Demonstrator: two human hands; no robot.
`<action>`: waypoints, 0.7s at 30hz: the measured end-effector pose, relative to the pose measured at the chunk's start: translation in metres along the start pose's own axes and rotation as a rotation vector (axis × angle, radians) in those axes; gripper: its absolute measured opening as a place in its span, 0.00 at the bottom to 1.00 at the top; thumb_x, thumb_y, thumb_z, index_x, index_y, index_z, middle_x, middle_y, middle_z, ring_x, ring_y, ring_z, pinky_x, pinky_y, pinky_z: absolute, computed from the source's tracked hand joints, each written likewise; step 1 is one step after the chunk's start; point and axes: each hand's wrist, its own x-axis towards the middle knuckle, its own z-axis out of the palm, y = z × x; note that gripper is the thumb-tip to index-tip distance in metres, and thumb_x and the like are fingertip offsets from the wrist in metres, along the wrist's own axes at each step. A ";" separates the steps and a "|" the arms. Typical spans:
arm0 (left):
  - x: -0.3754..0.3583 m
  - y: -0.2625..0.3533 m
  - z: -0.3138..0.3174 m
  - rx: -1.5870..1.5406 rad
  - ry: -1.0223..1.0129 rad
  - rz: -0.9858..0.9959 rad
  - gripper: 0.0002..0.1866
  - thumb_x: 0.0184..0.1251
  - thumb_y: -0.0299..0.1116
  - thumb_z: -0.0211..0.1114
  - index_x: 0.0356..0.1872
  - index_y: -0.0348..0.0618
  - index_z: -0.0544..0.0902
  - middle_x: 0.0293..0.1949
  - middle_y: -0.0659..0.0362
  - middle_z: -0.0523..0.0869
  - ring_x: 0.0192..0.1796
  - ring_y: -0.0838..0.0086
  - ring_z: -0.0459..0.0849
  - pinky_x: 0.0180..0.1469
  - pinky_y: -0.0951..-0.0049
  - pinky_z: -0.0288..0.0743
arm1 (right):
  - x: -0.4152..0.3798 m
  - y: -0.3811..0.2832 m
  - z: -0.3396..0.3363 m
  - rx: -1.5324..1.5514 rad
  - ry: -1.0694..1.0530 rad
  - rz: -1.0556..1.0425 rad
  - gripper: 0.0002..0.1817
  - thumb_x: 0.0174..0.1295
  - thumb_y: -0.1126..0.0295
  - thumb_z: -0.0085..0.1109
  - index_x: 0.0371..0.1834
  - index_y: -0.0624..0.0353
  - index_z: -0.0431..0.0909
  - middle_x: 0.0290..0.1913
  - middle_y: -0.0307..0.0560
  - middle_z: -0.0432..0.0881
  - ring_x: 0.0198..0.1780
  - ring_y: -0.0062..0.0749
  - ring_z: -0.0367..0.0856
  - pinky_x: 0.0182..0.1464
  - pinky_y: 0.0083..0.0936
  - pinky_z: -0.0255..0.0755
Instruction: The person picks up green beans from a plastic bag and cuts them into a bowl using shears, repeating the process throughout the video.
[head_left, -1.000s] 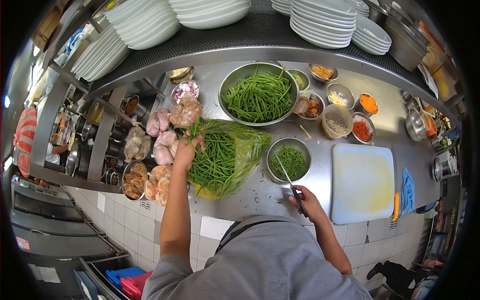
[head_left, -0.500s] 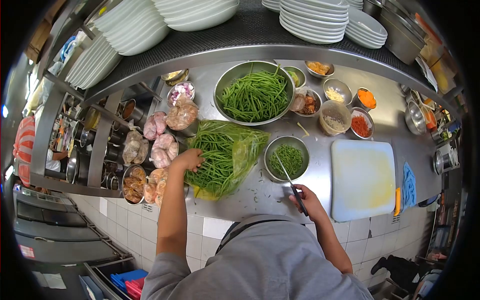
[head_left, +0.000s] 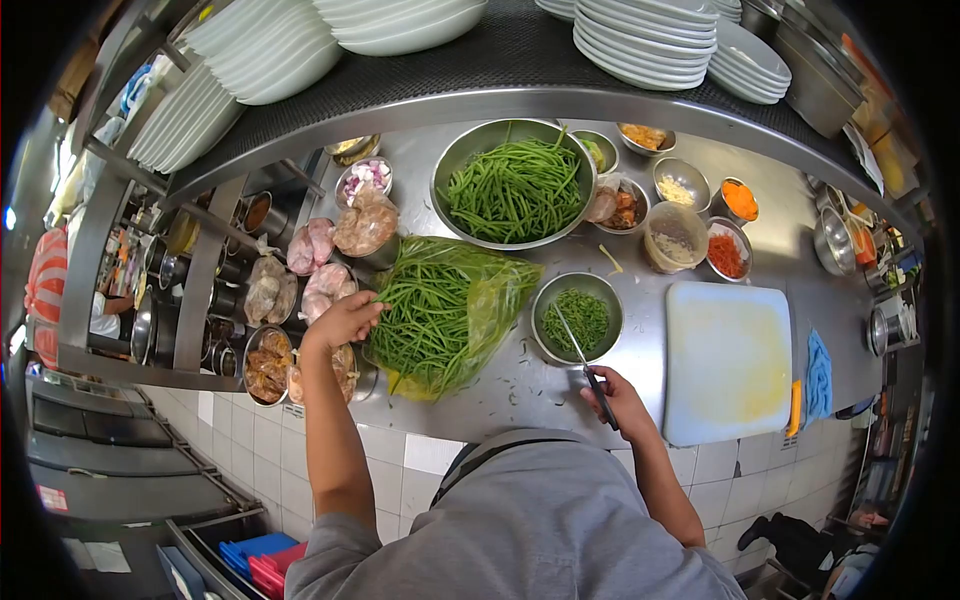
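Observation:
My left hand [head_left: 344,321] is at the left edge of the long green beans [head_left: 425,320], which spill from a yellow-green plastic bag [head_left: 497,285]. Its fingers are pinched at the bean ends; how many they hold is hidden. My right hand [head_left: 625,405] is closed around the black handle of scissors [head_left: 574,335]. Their slim blades, seemingly together, point into a steel bowl [head_left: 618,318] of finely cut green pieces [head_left: 578,320]. Green scraps lie on the steel table near this bowl. A larger steel bowl [head_left: 440,205] behind the bag is heaped with whole beans.
A white cutting board [head_left: 728,360] lies on the right, beside an orange handle [head_left: 796,408] and a blue cloth [head_left: 818,375]. Bagged meat [head_left: 328,290] stands at left. Small bowls, including shredded carrot [head_left: 724,256], line the back. An overhead shelf [head_left: 520,103] carries stacked plates.
My left hand has drawn back leftward from the middle of the beans to their edge. My right hand and the scissors have stayed over the bowl nearly unmoved.

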 end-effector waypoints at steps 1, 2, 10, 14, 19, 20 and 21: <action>0.000 -0.001 0.006 -0.063 -0.019 0.014 0.16 0.82 0.40 0.63 0.60 0.41 0.83 0.34 0.69 0.82 0.27 0.84 0.75 0.31 0.80 0.71 | 0.001 -0.001 0.001 0.005 -0.007 0.002 0.31 0.67 0.62 0.77 0.70 0.59 0.76 0.30 0.32 0.78 0.25 0.15 0.70 0.25 0.19 0.62; 0.001 -0.002 0.013 -0.126 -0.038 0.027 0.16 0.83 0.39 0.62 0.60 0.41 0.83 0.35 0.69 0.82 0.27 0.85 0.75 0.31 0.81 0.73 | 0.001 -0.001 0.002 0.004 -0.008 0.002 0.31 0.67 0.62 0.77 0.70 0.59 0.76 0.30 0.32 0.78 0.25 0.15 0.70 0.25 0.19 0.62; 0.050 -0.043 0.060 0.042 0.164 0.122 0.19 0.84 0.37 0.58 0.67 0.39 0.82 0.46 0.61 0.88 0.36 0.76 0.84 0.41 0.74 0.80 | -0.003 -0.006 0.001 -0.027 -0.009 -0.012 0.31 0.67 0.62 0.77 0.70 0.59 0.76 0.31 0.31 0.78 0.26 0.14 0.70 0.26 0.19 0.62; 0.039 -0.029 0.051 0.473 0.358 0.397 0.22 0.85 0.40 0.56 0.67 0.36 0.82 0.55 0.47 0.90 0.55 0.56 0.89 0.62 0.63 0.78 | -0.006 -0.005 -0.001 -0.008 0.011 0.006 0.31 0.67 0.62 0.77 0.70 0.59 0.76 0.30 0.31 0.78 0.25 0.14 0.70 0.26 0.19 0.62; 0.004 0.016 0.043 0.282 0.347 0.239 0.20 0.86 0.40 0.56 0.65 0.38 0.83 0.48 0.51 0.91 0.54 0.62 0.87 0.62 0.65 0.76 | -0.004 -0.002 0.000 -0.001 -0.004 -0.001 0.32 0.67 0.62 0.77 0.71 0.59 0.76 0.30 0.31 0.78 0.25 0.14 0.70 0.25 0.19 0.61; 0.001 0.025 0.041 0.247 0.345 0.192 0.20 0.85 0.40 0.56 0.65 0.38 0.82 0.50 0.47 0.91 0.55 0.58 0.88 0.61 0.64 0.78 | -0.003 -0.001 0.001 0.001 -0.004 -0.002 0.32 0.67 0.62 0.77 0.71 0.59 0.76 0.30 0.31 0.78 0.25 0.14 0.70 0.25 0.19 0.61; 0.002 0.030 0.040 0.212 0.344 0.145 0.20 0.85 0.41 0.56 0.65 0.38 0.82 0.52 0.44 0.91 0.55 0.54 0.89 0.59 0.62 0.79 | -0.002 -0.001 0.002 0.002 -0.009 -0.011 0.32 0.67 0.62 0.77 0.71 0.58 0.76 0.30 0.32 0.78 0.25 0.14 0.70 0.25 0.19 0.62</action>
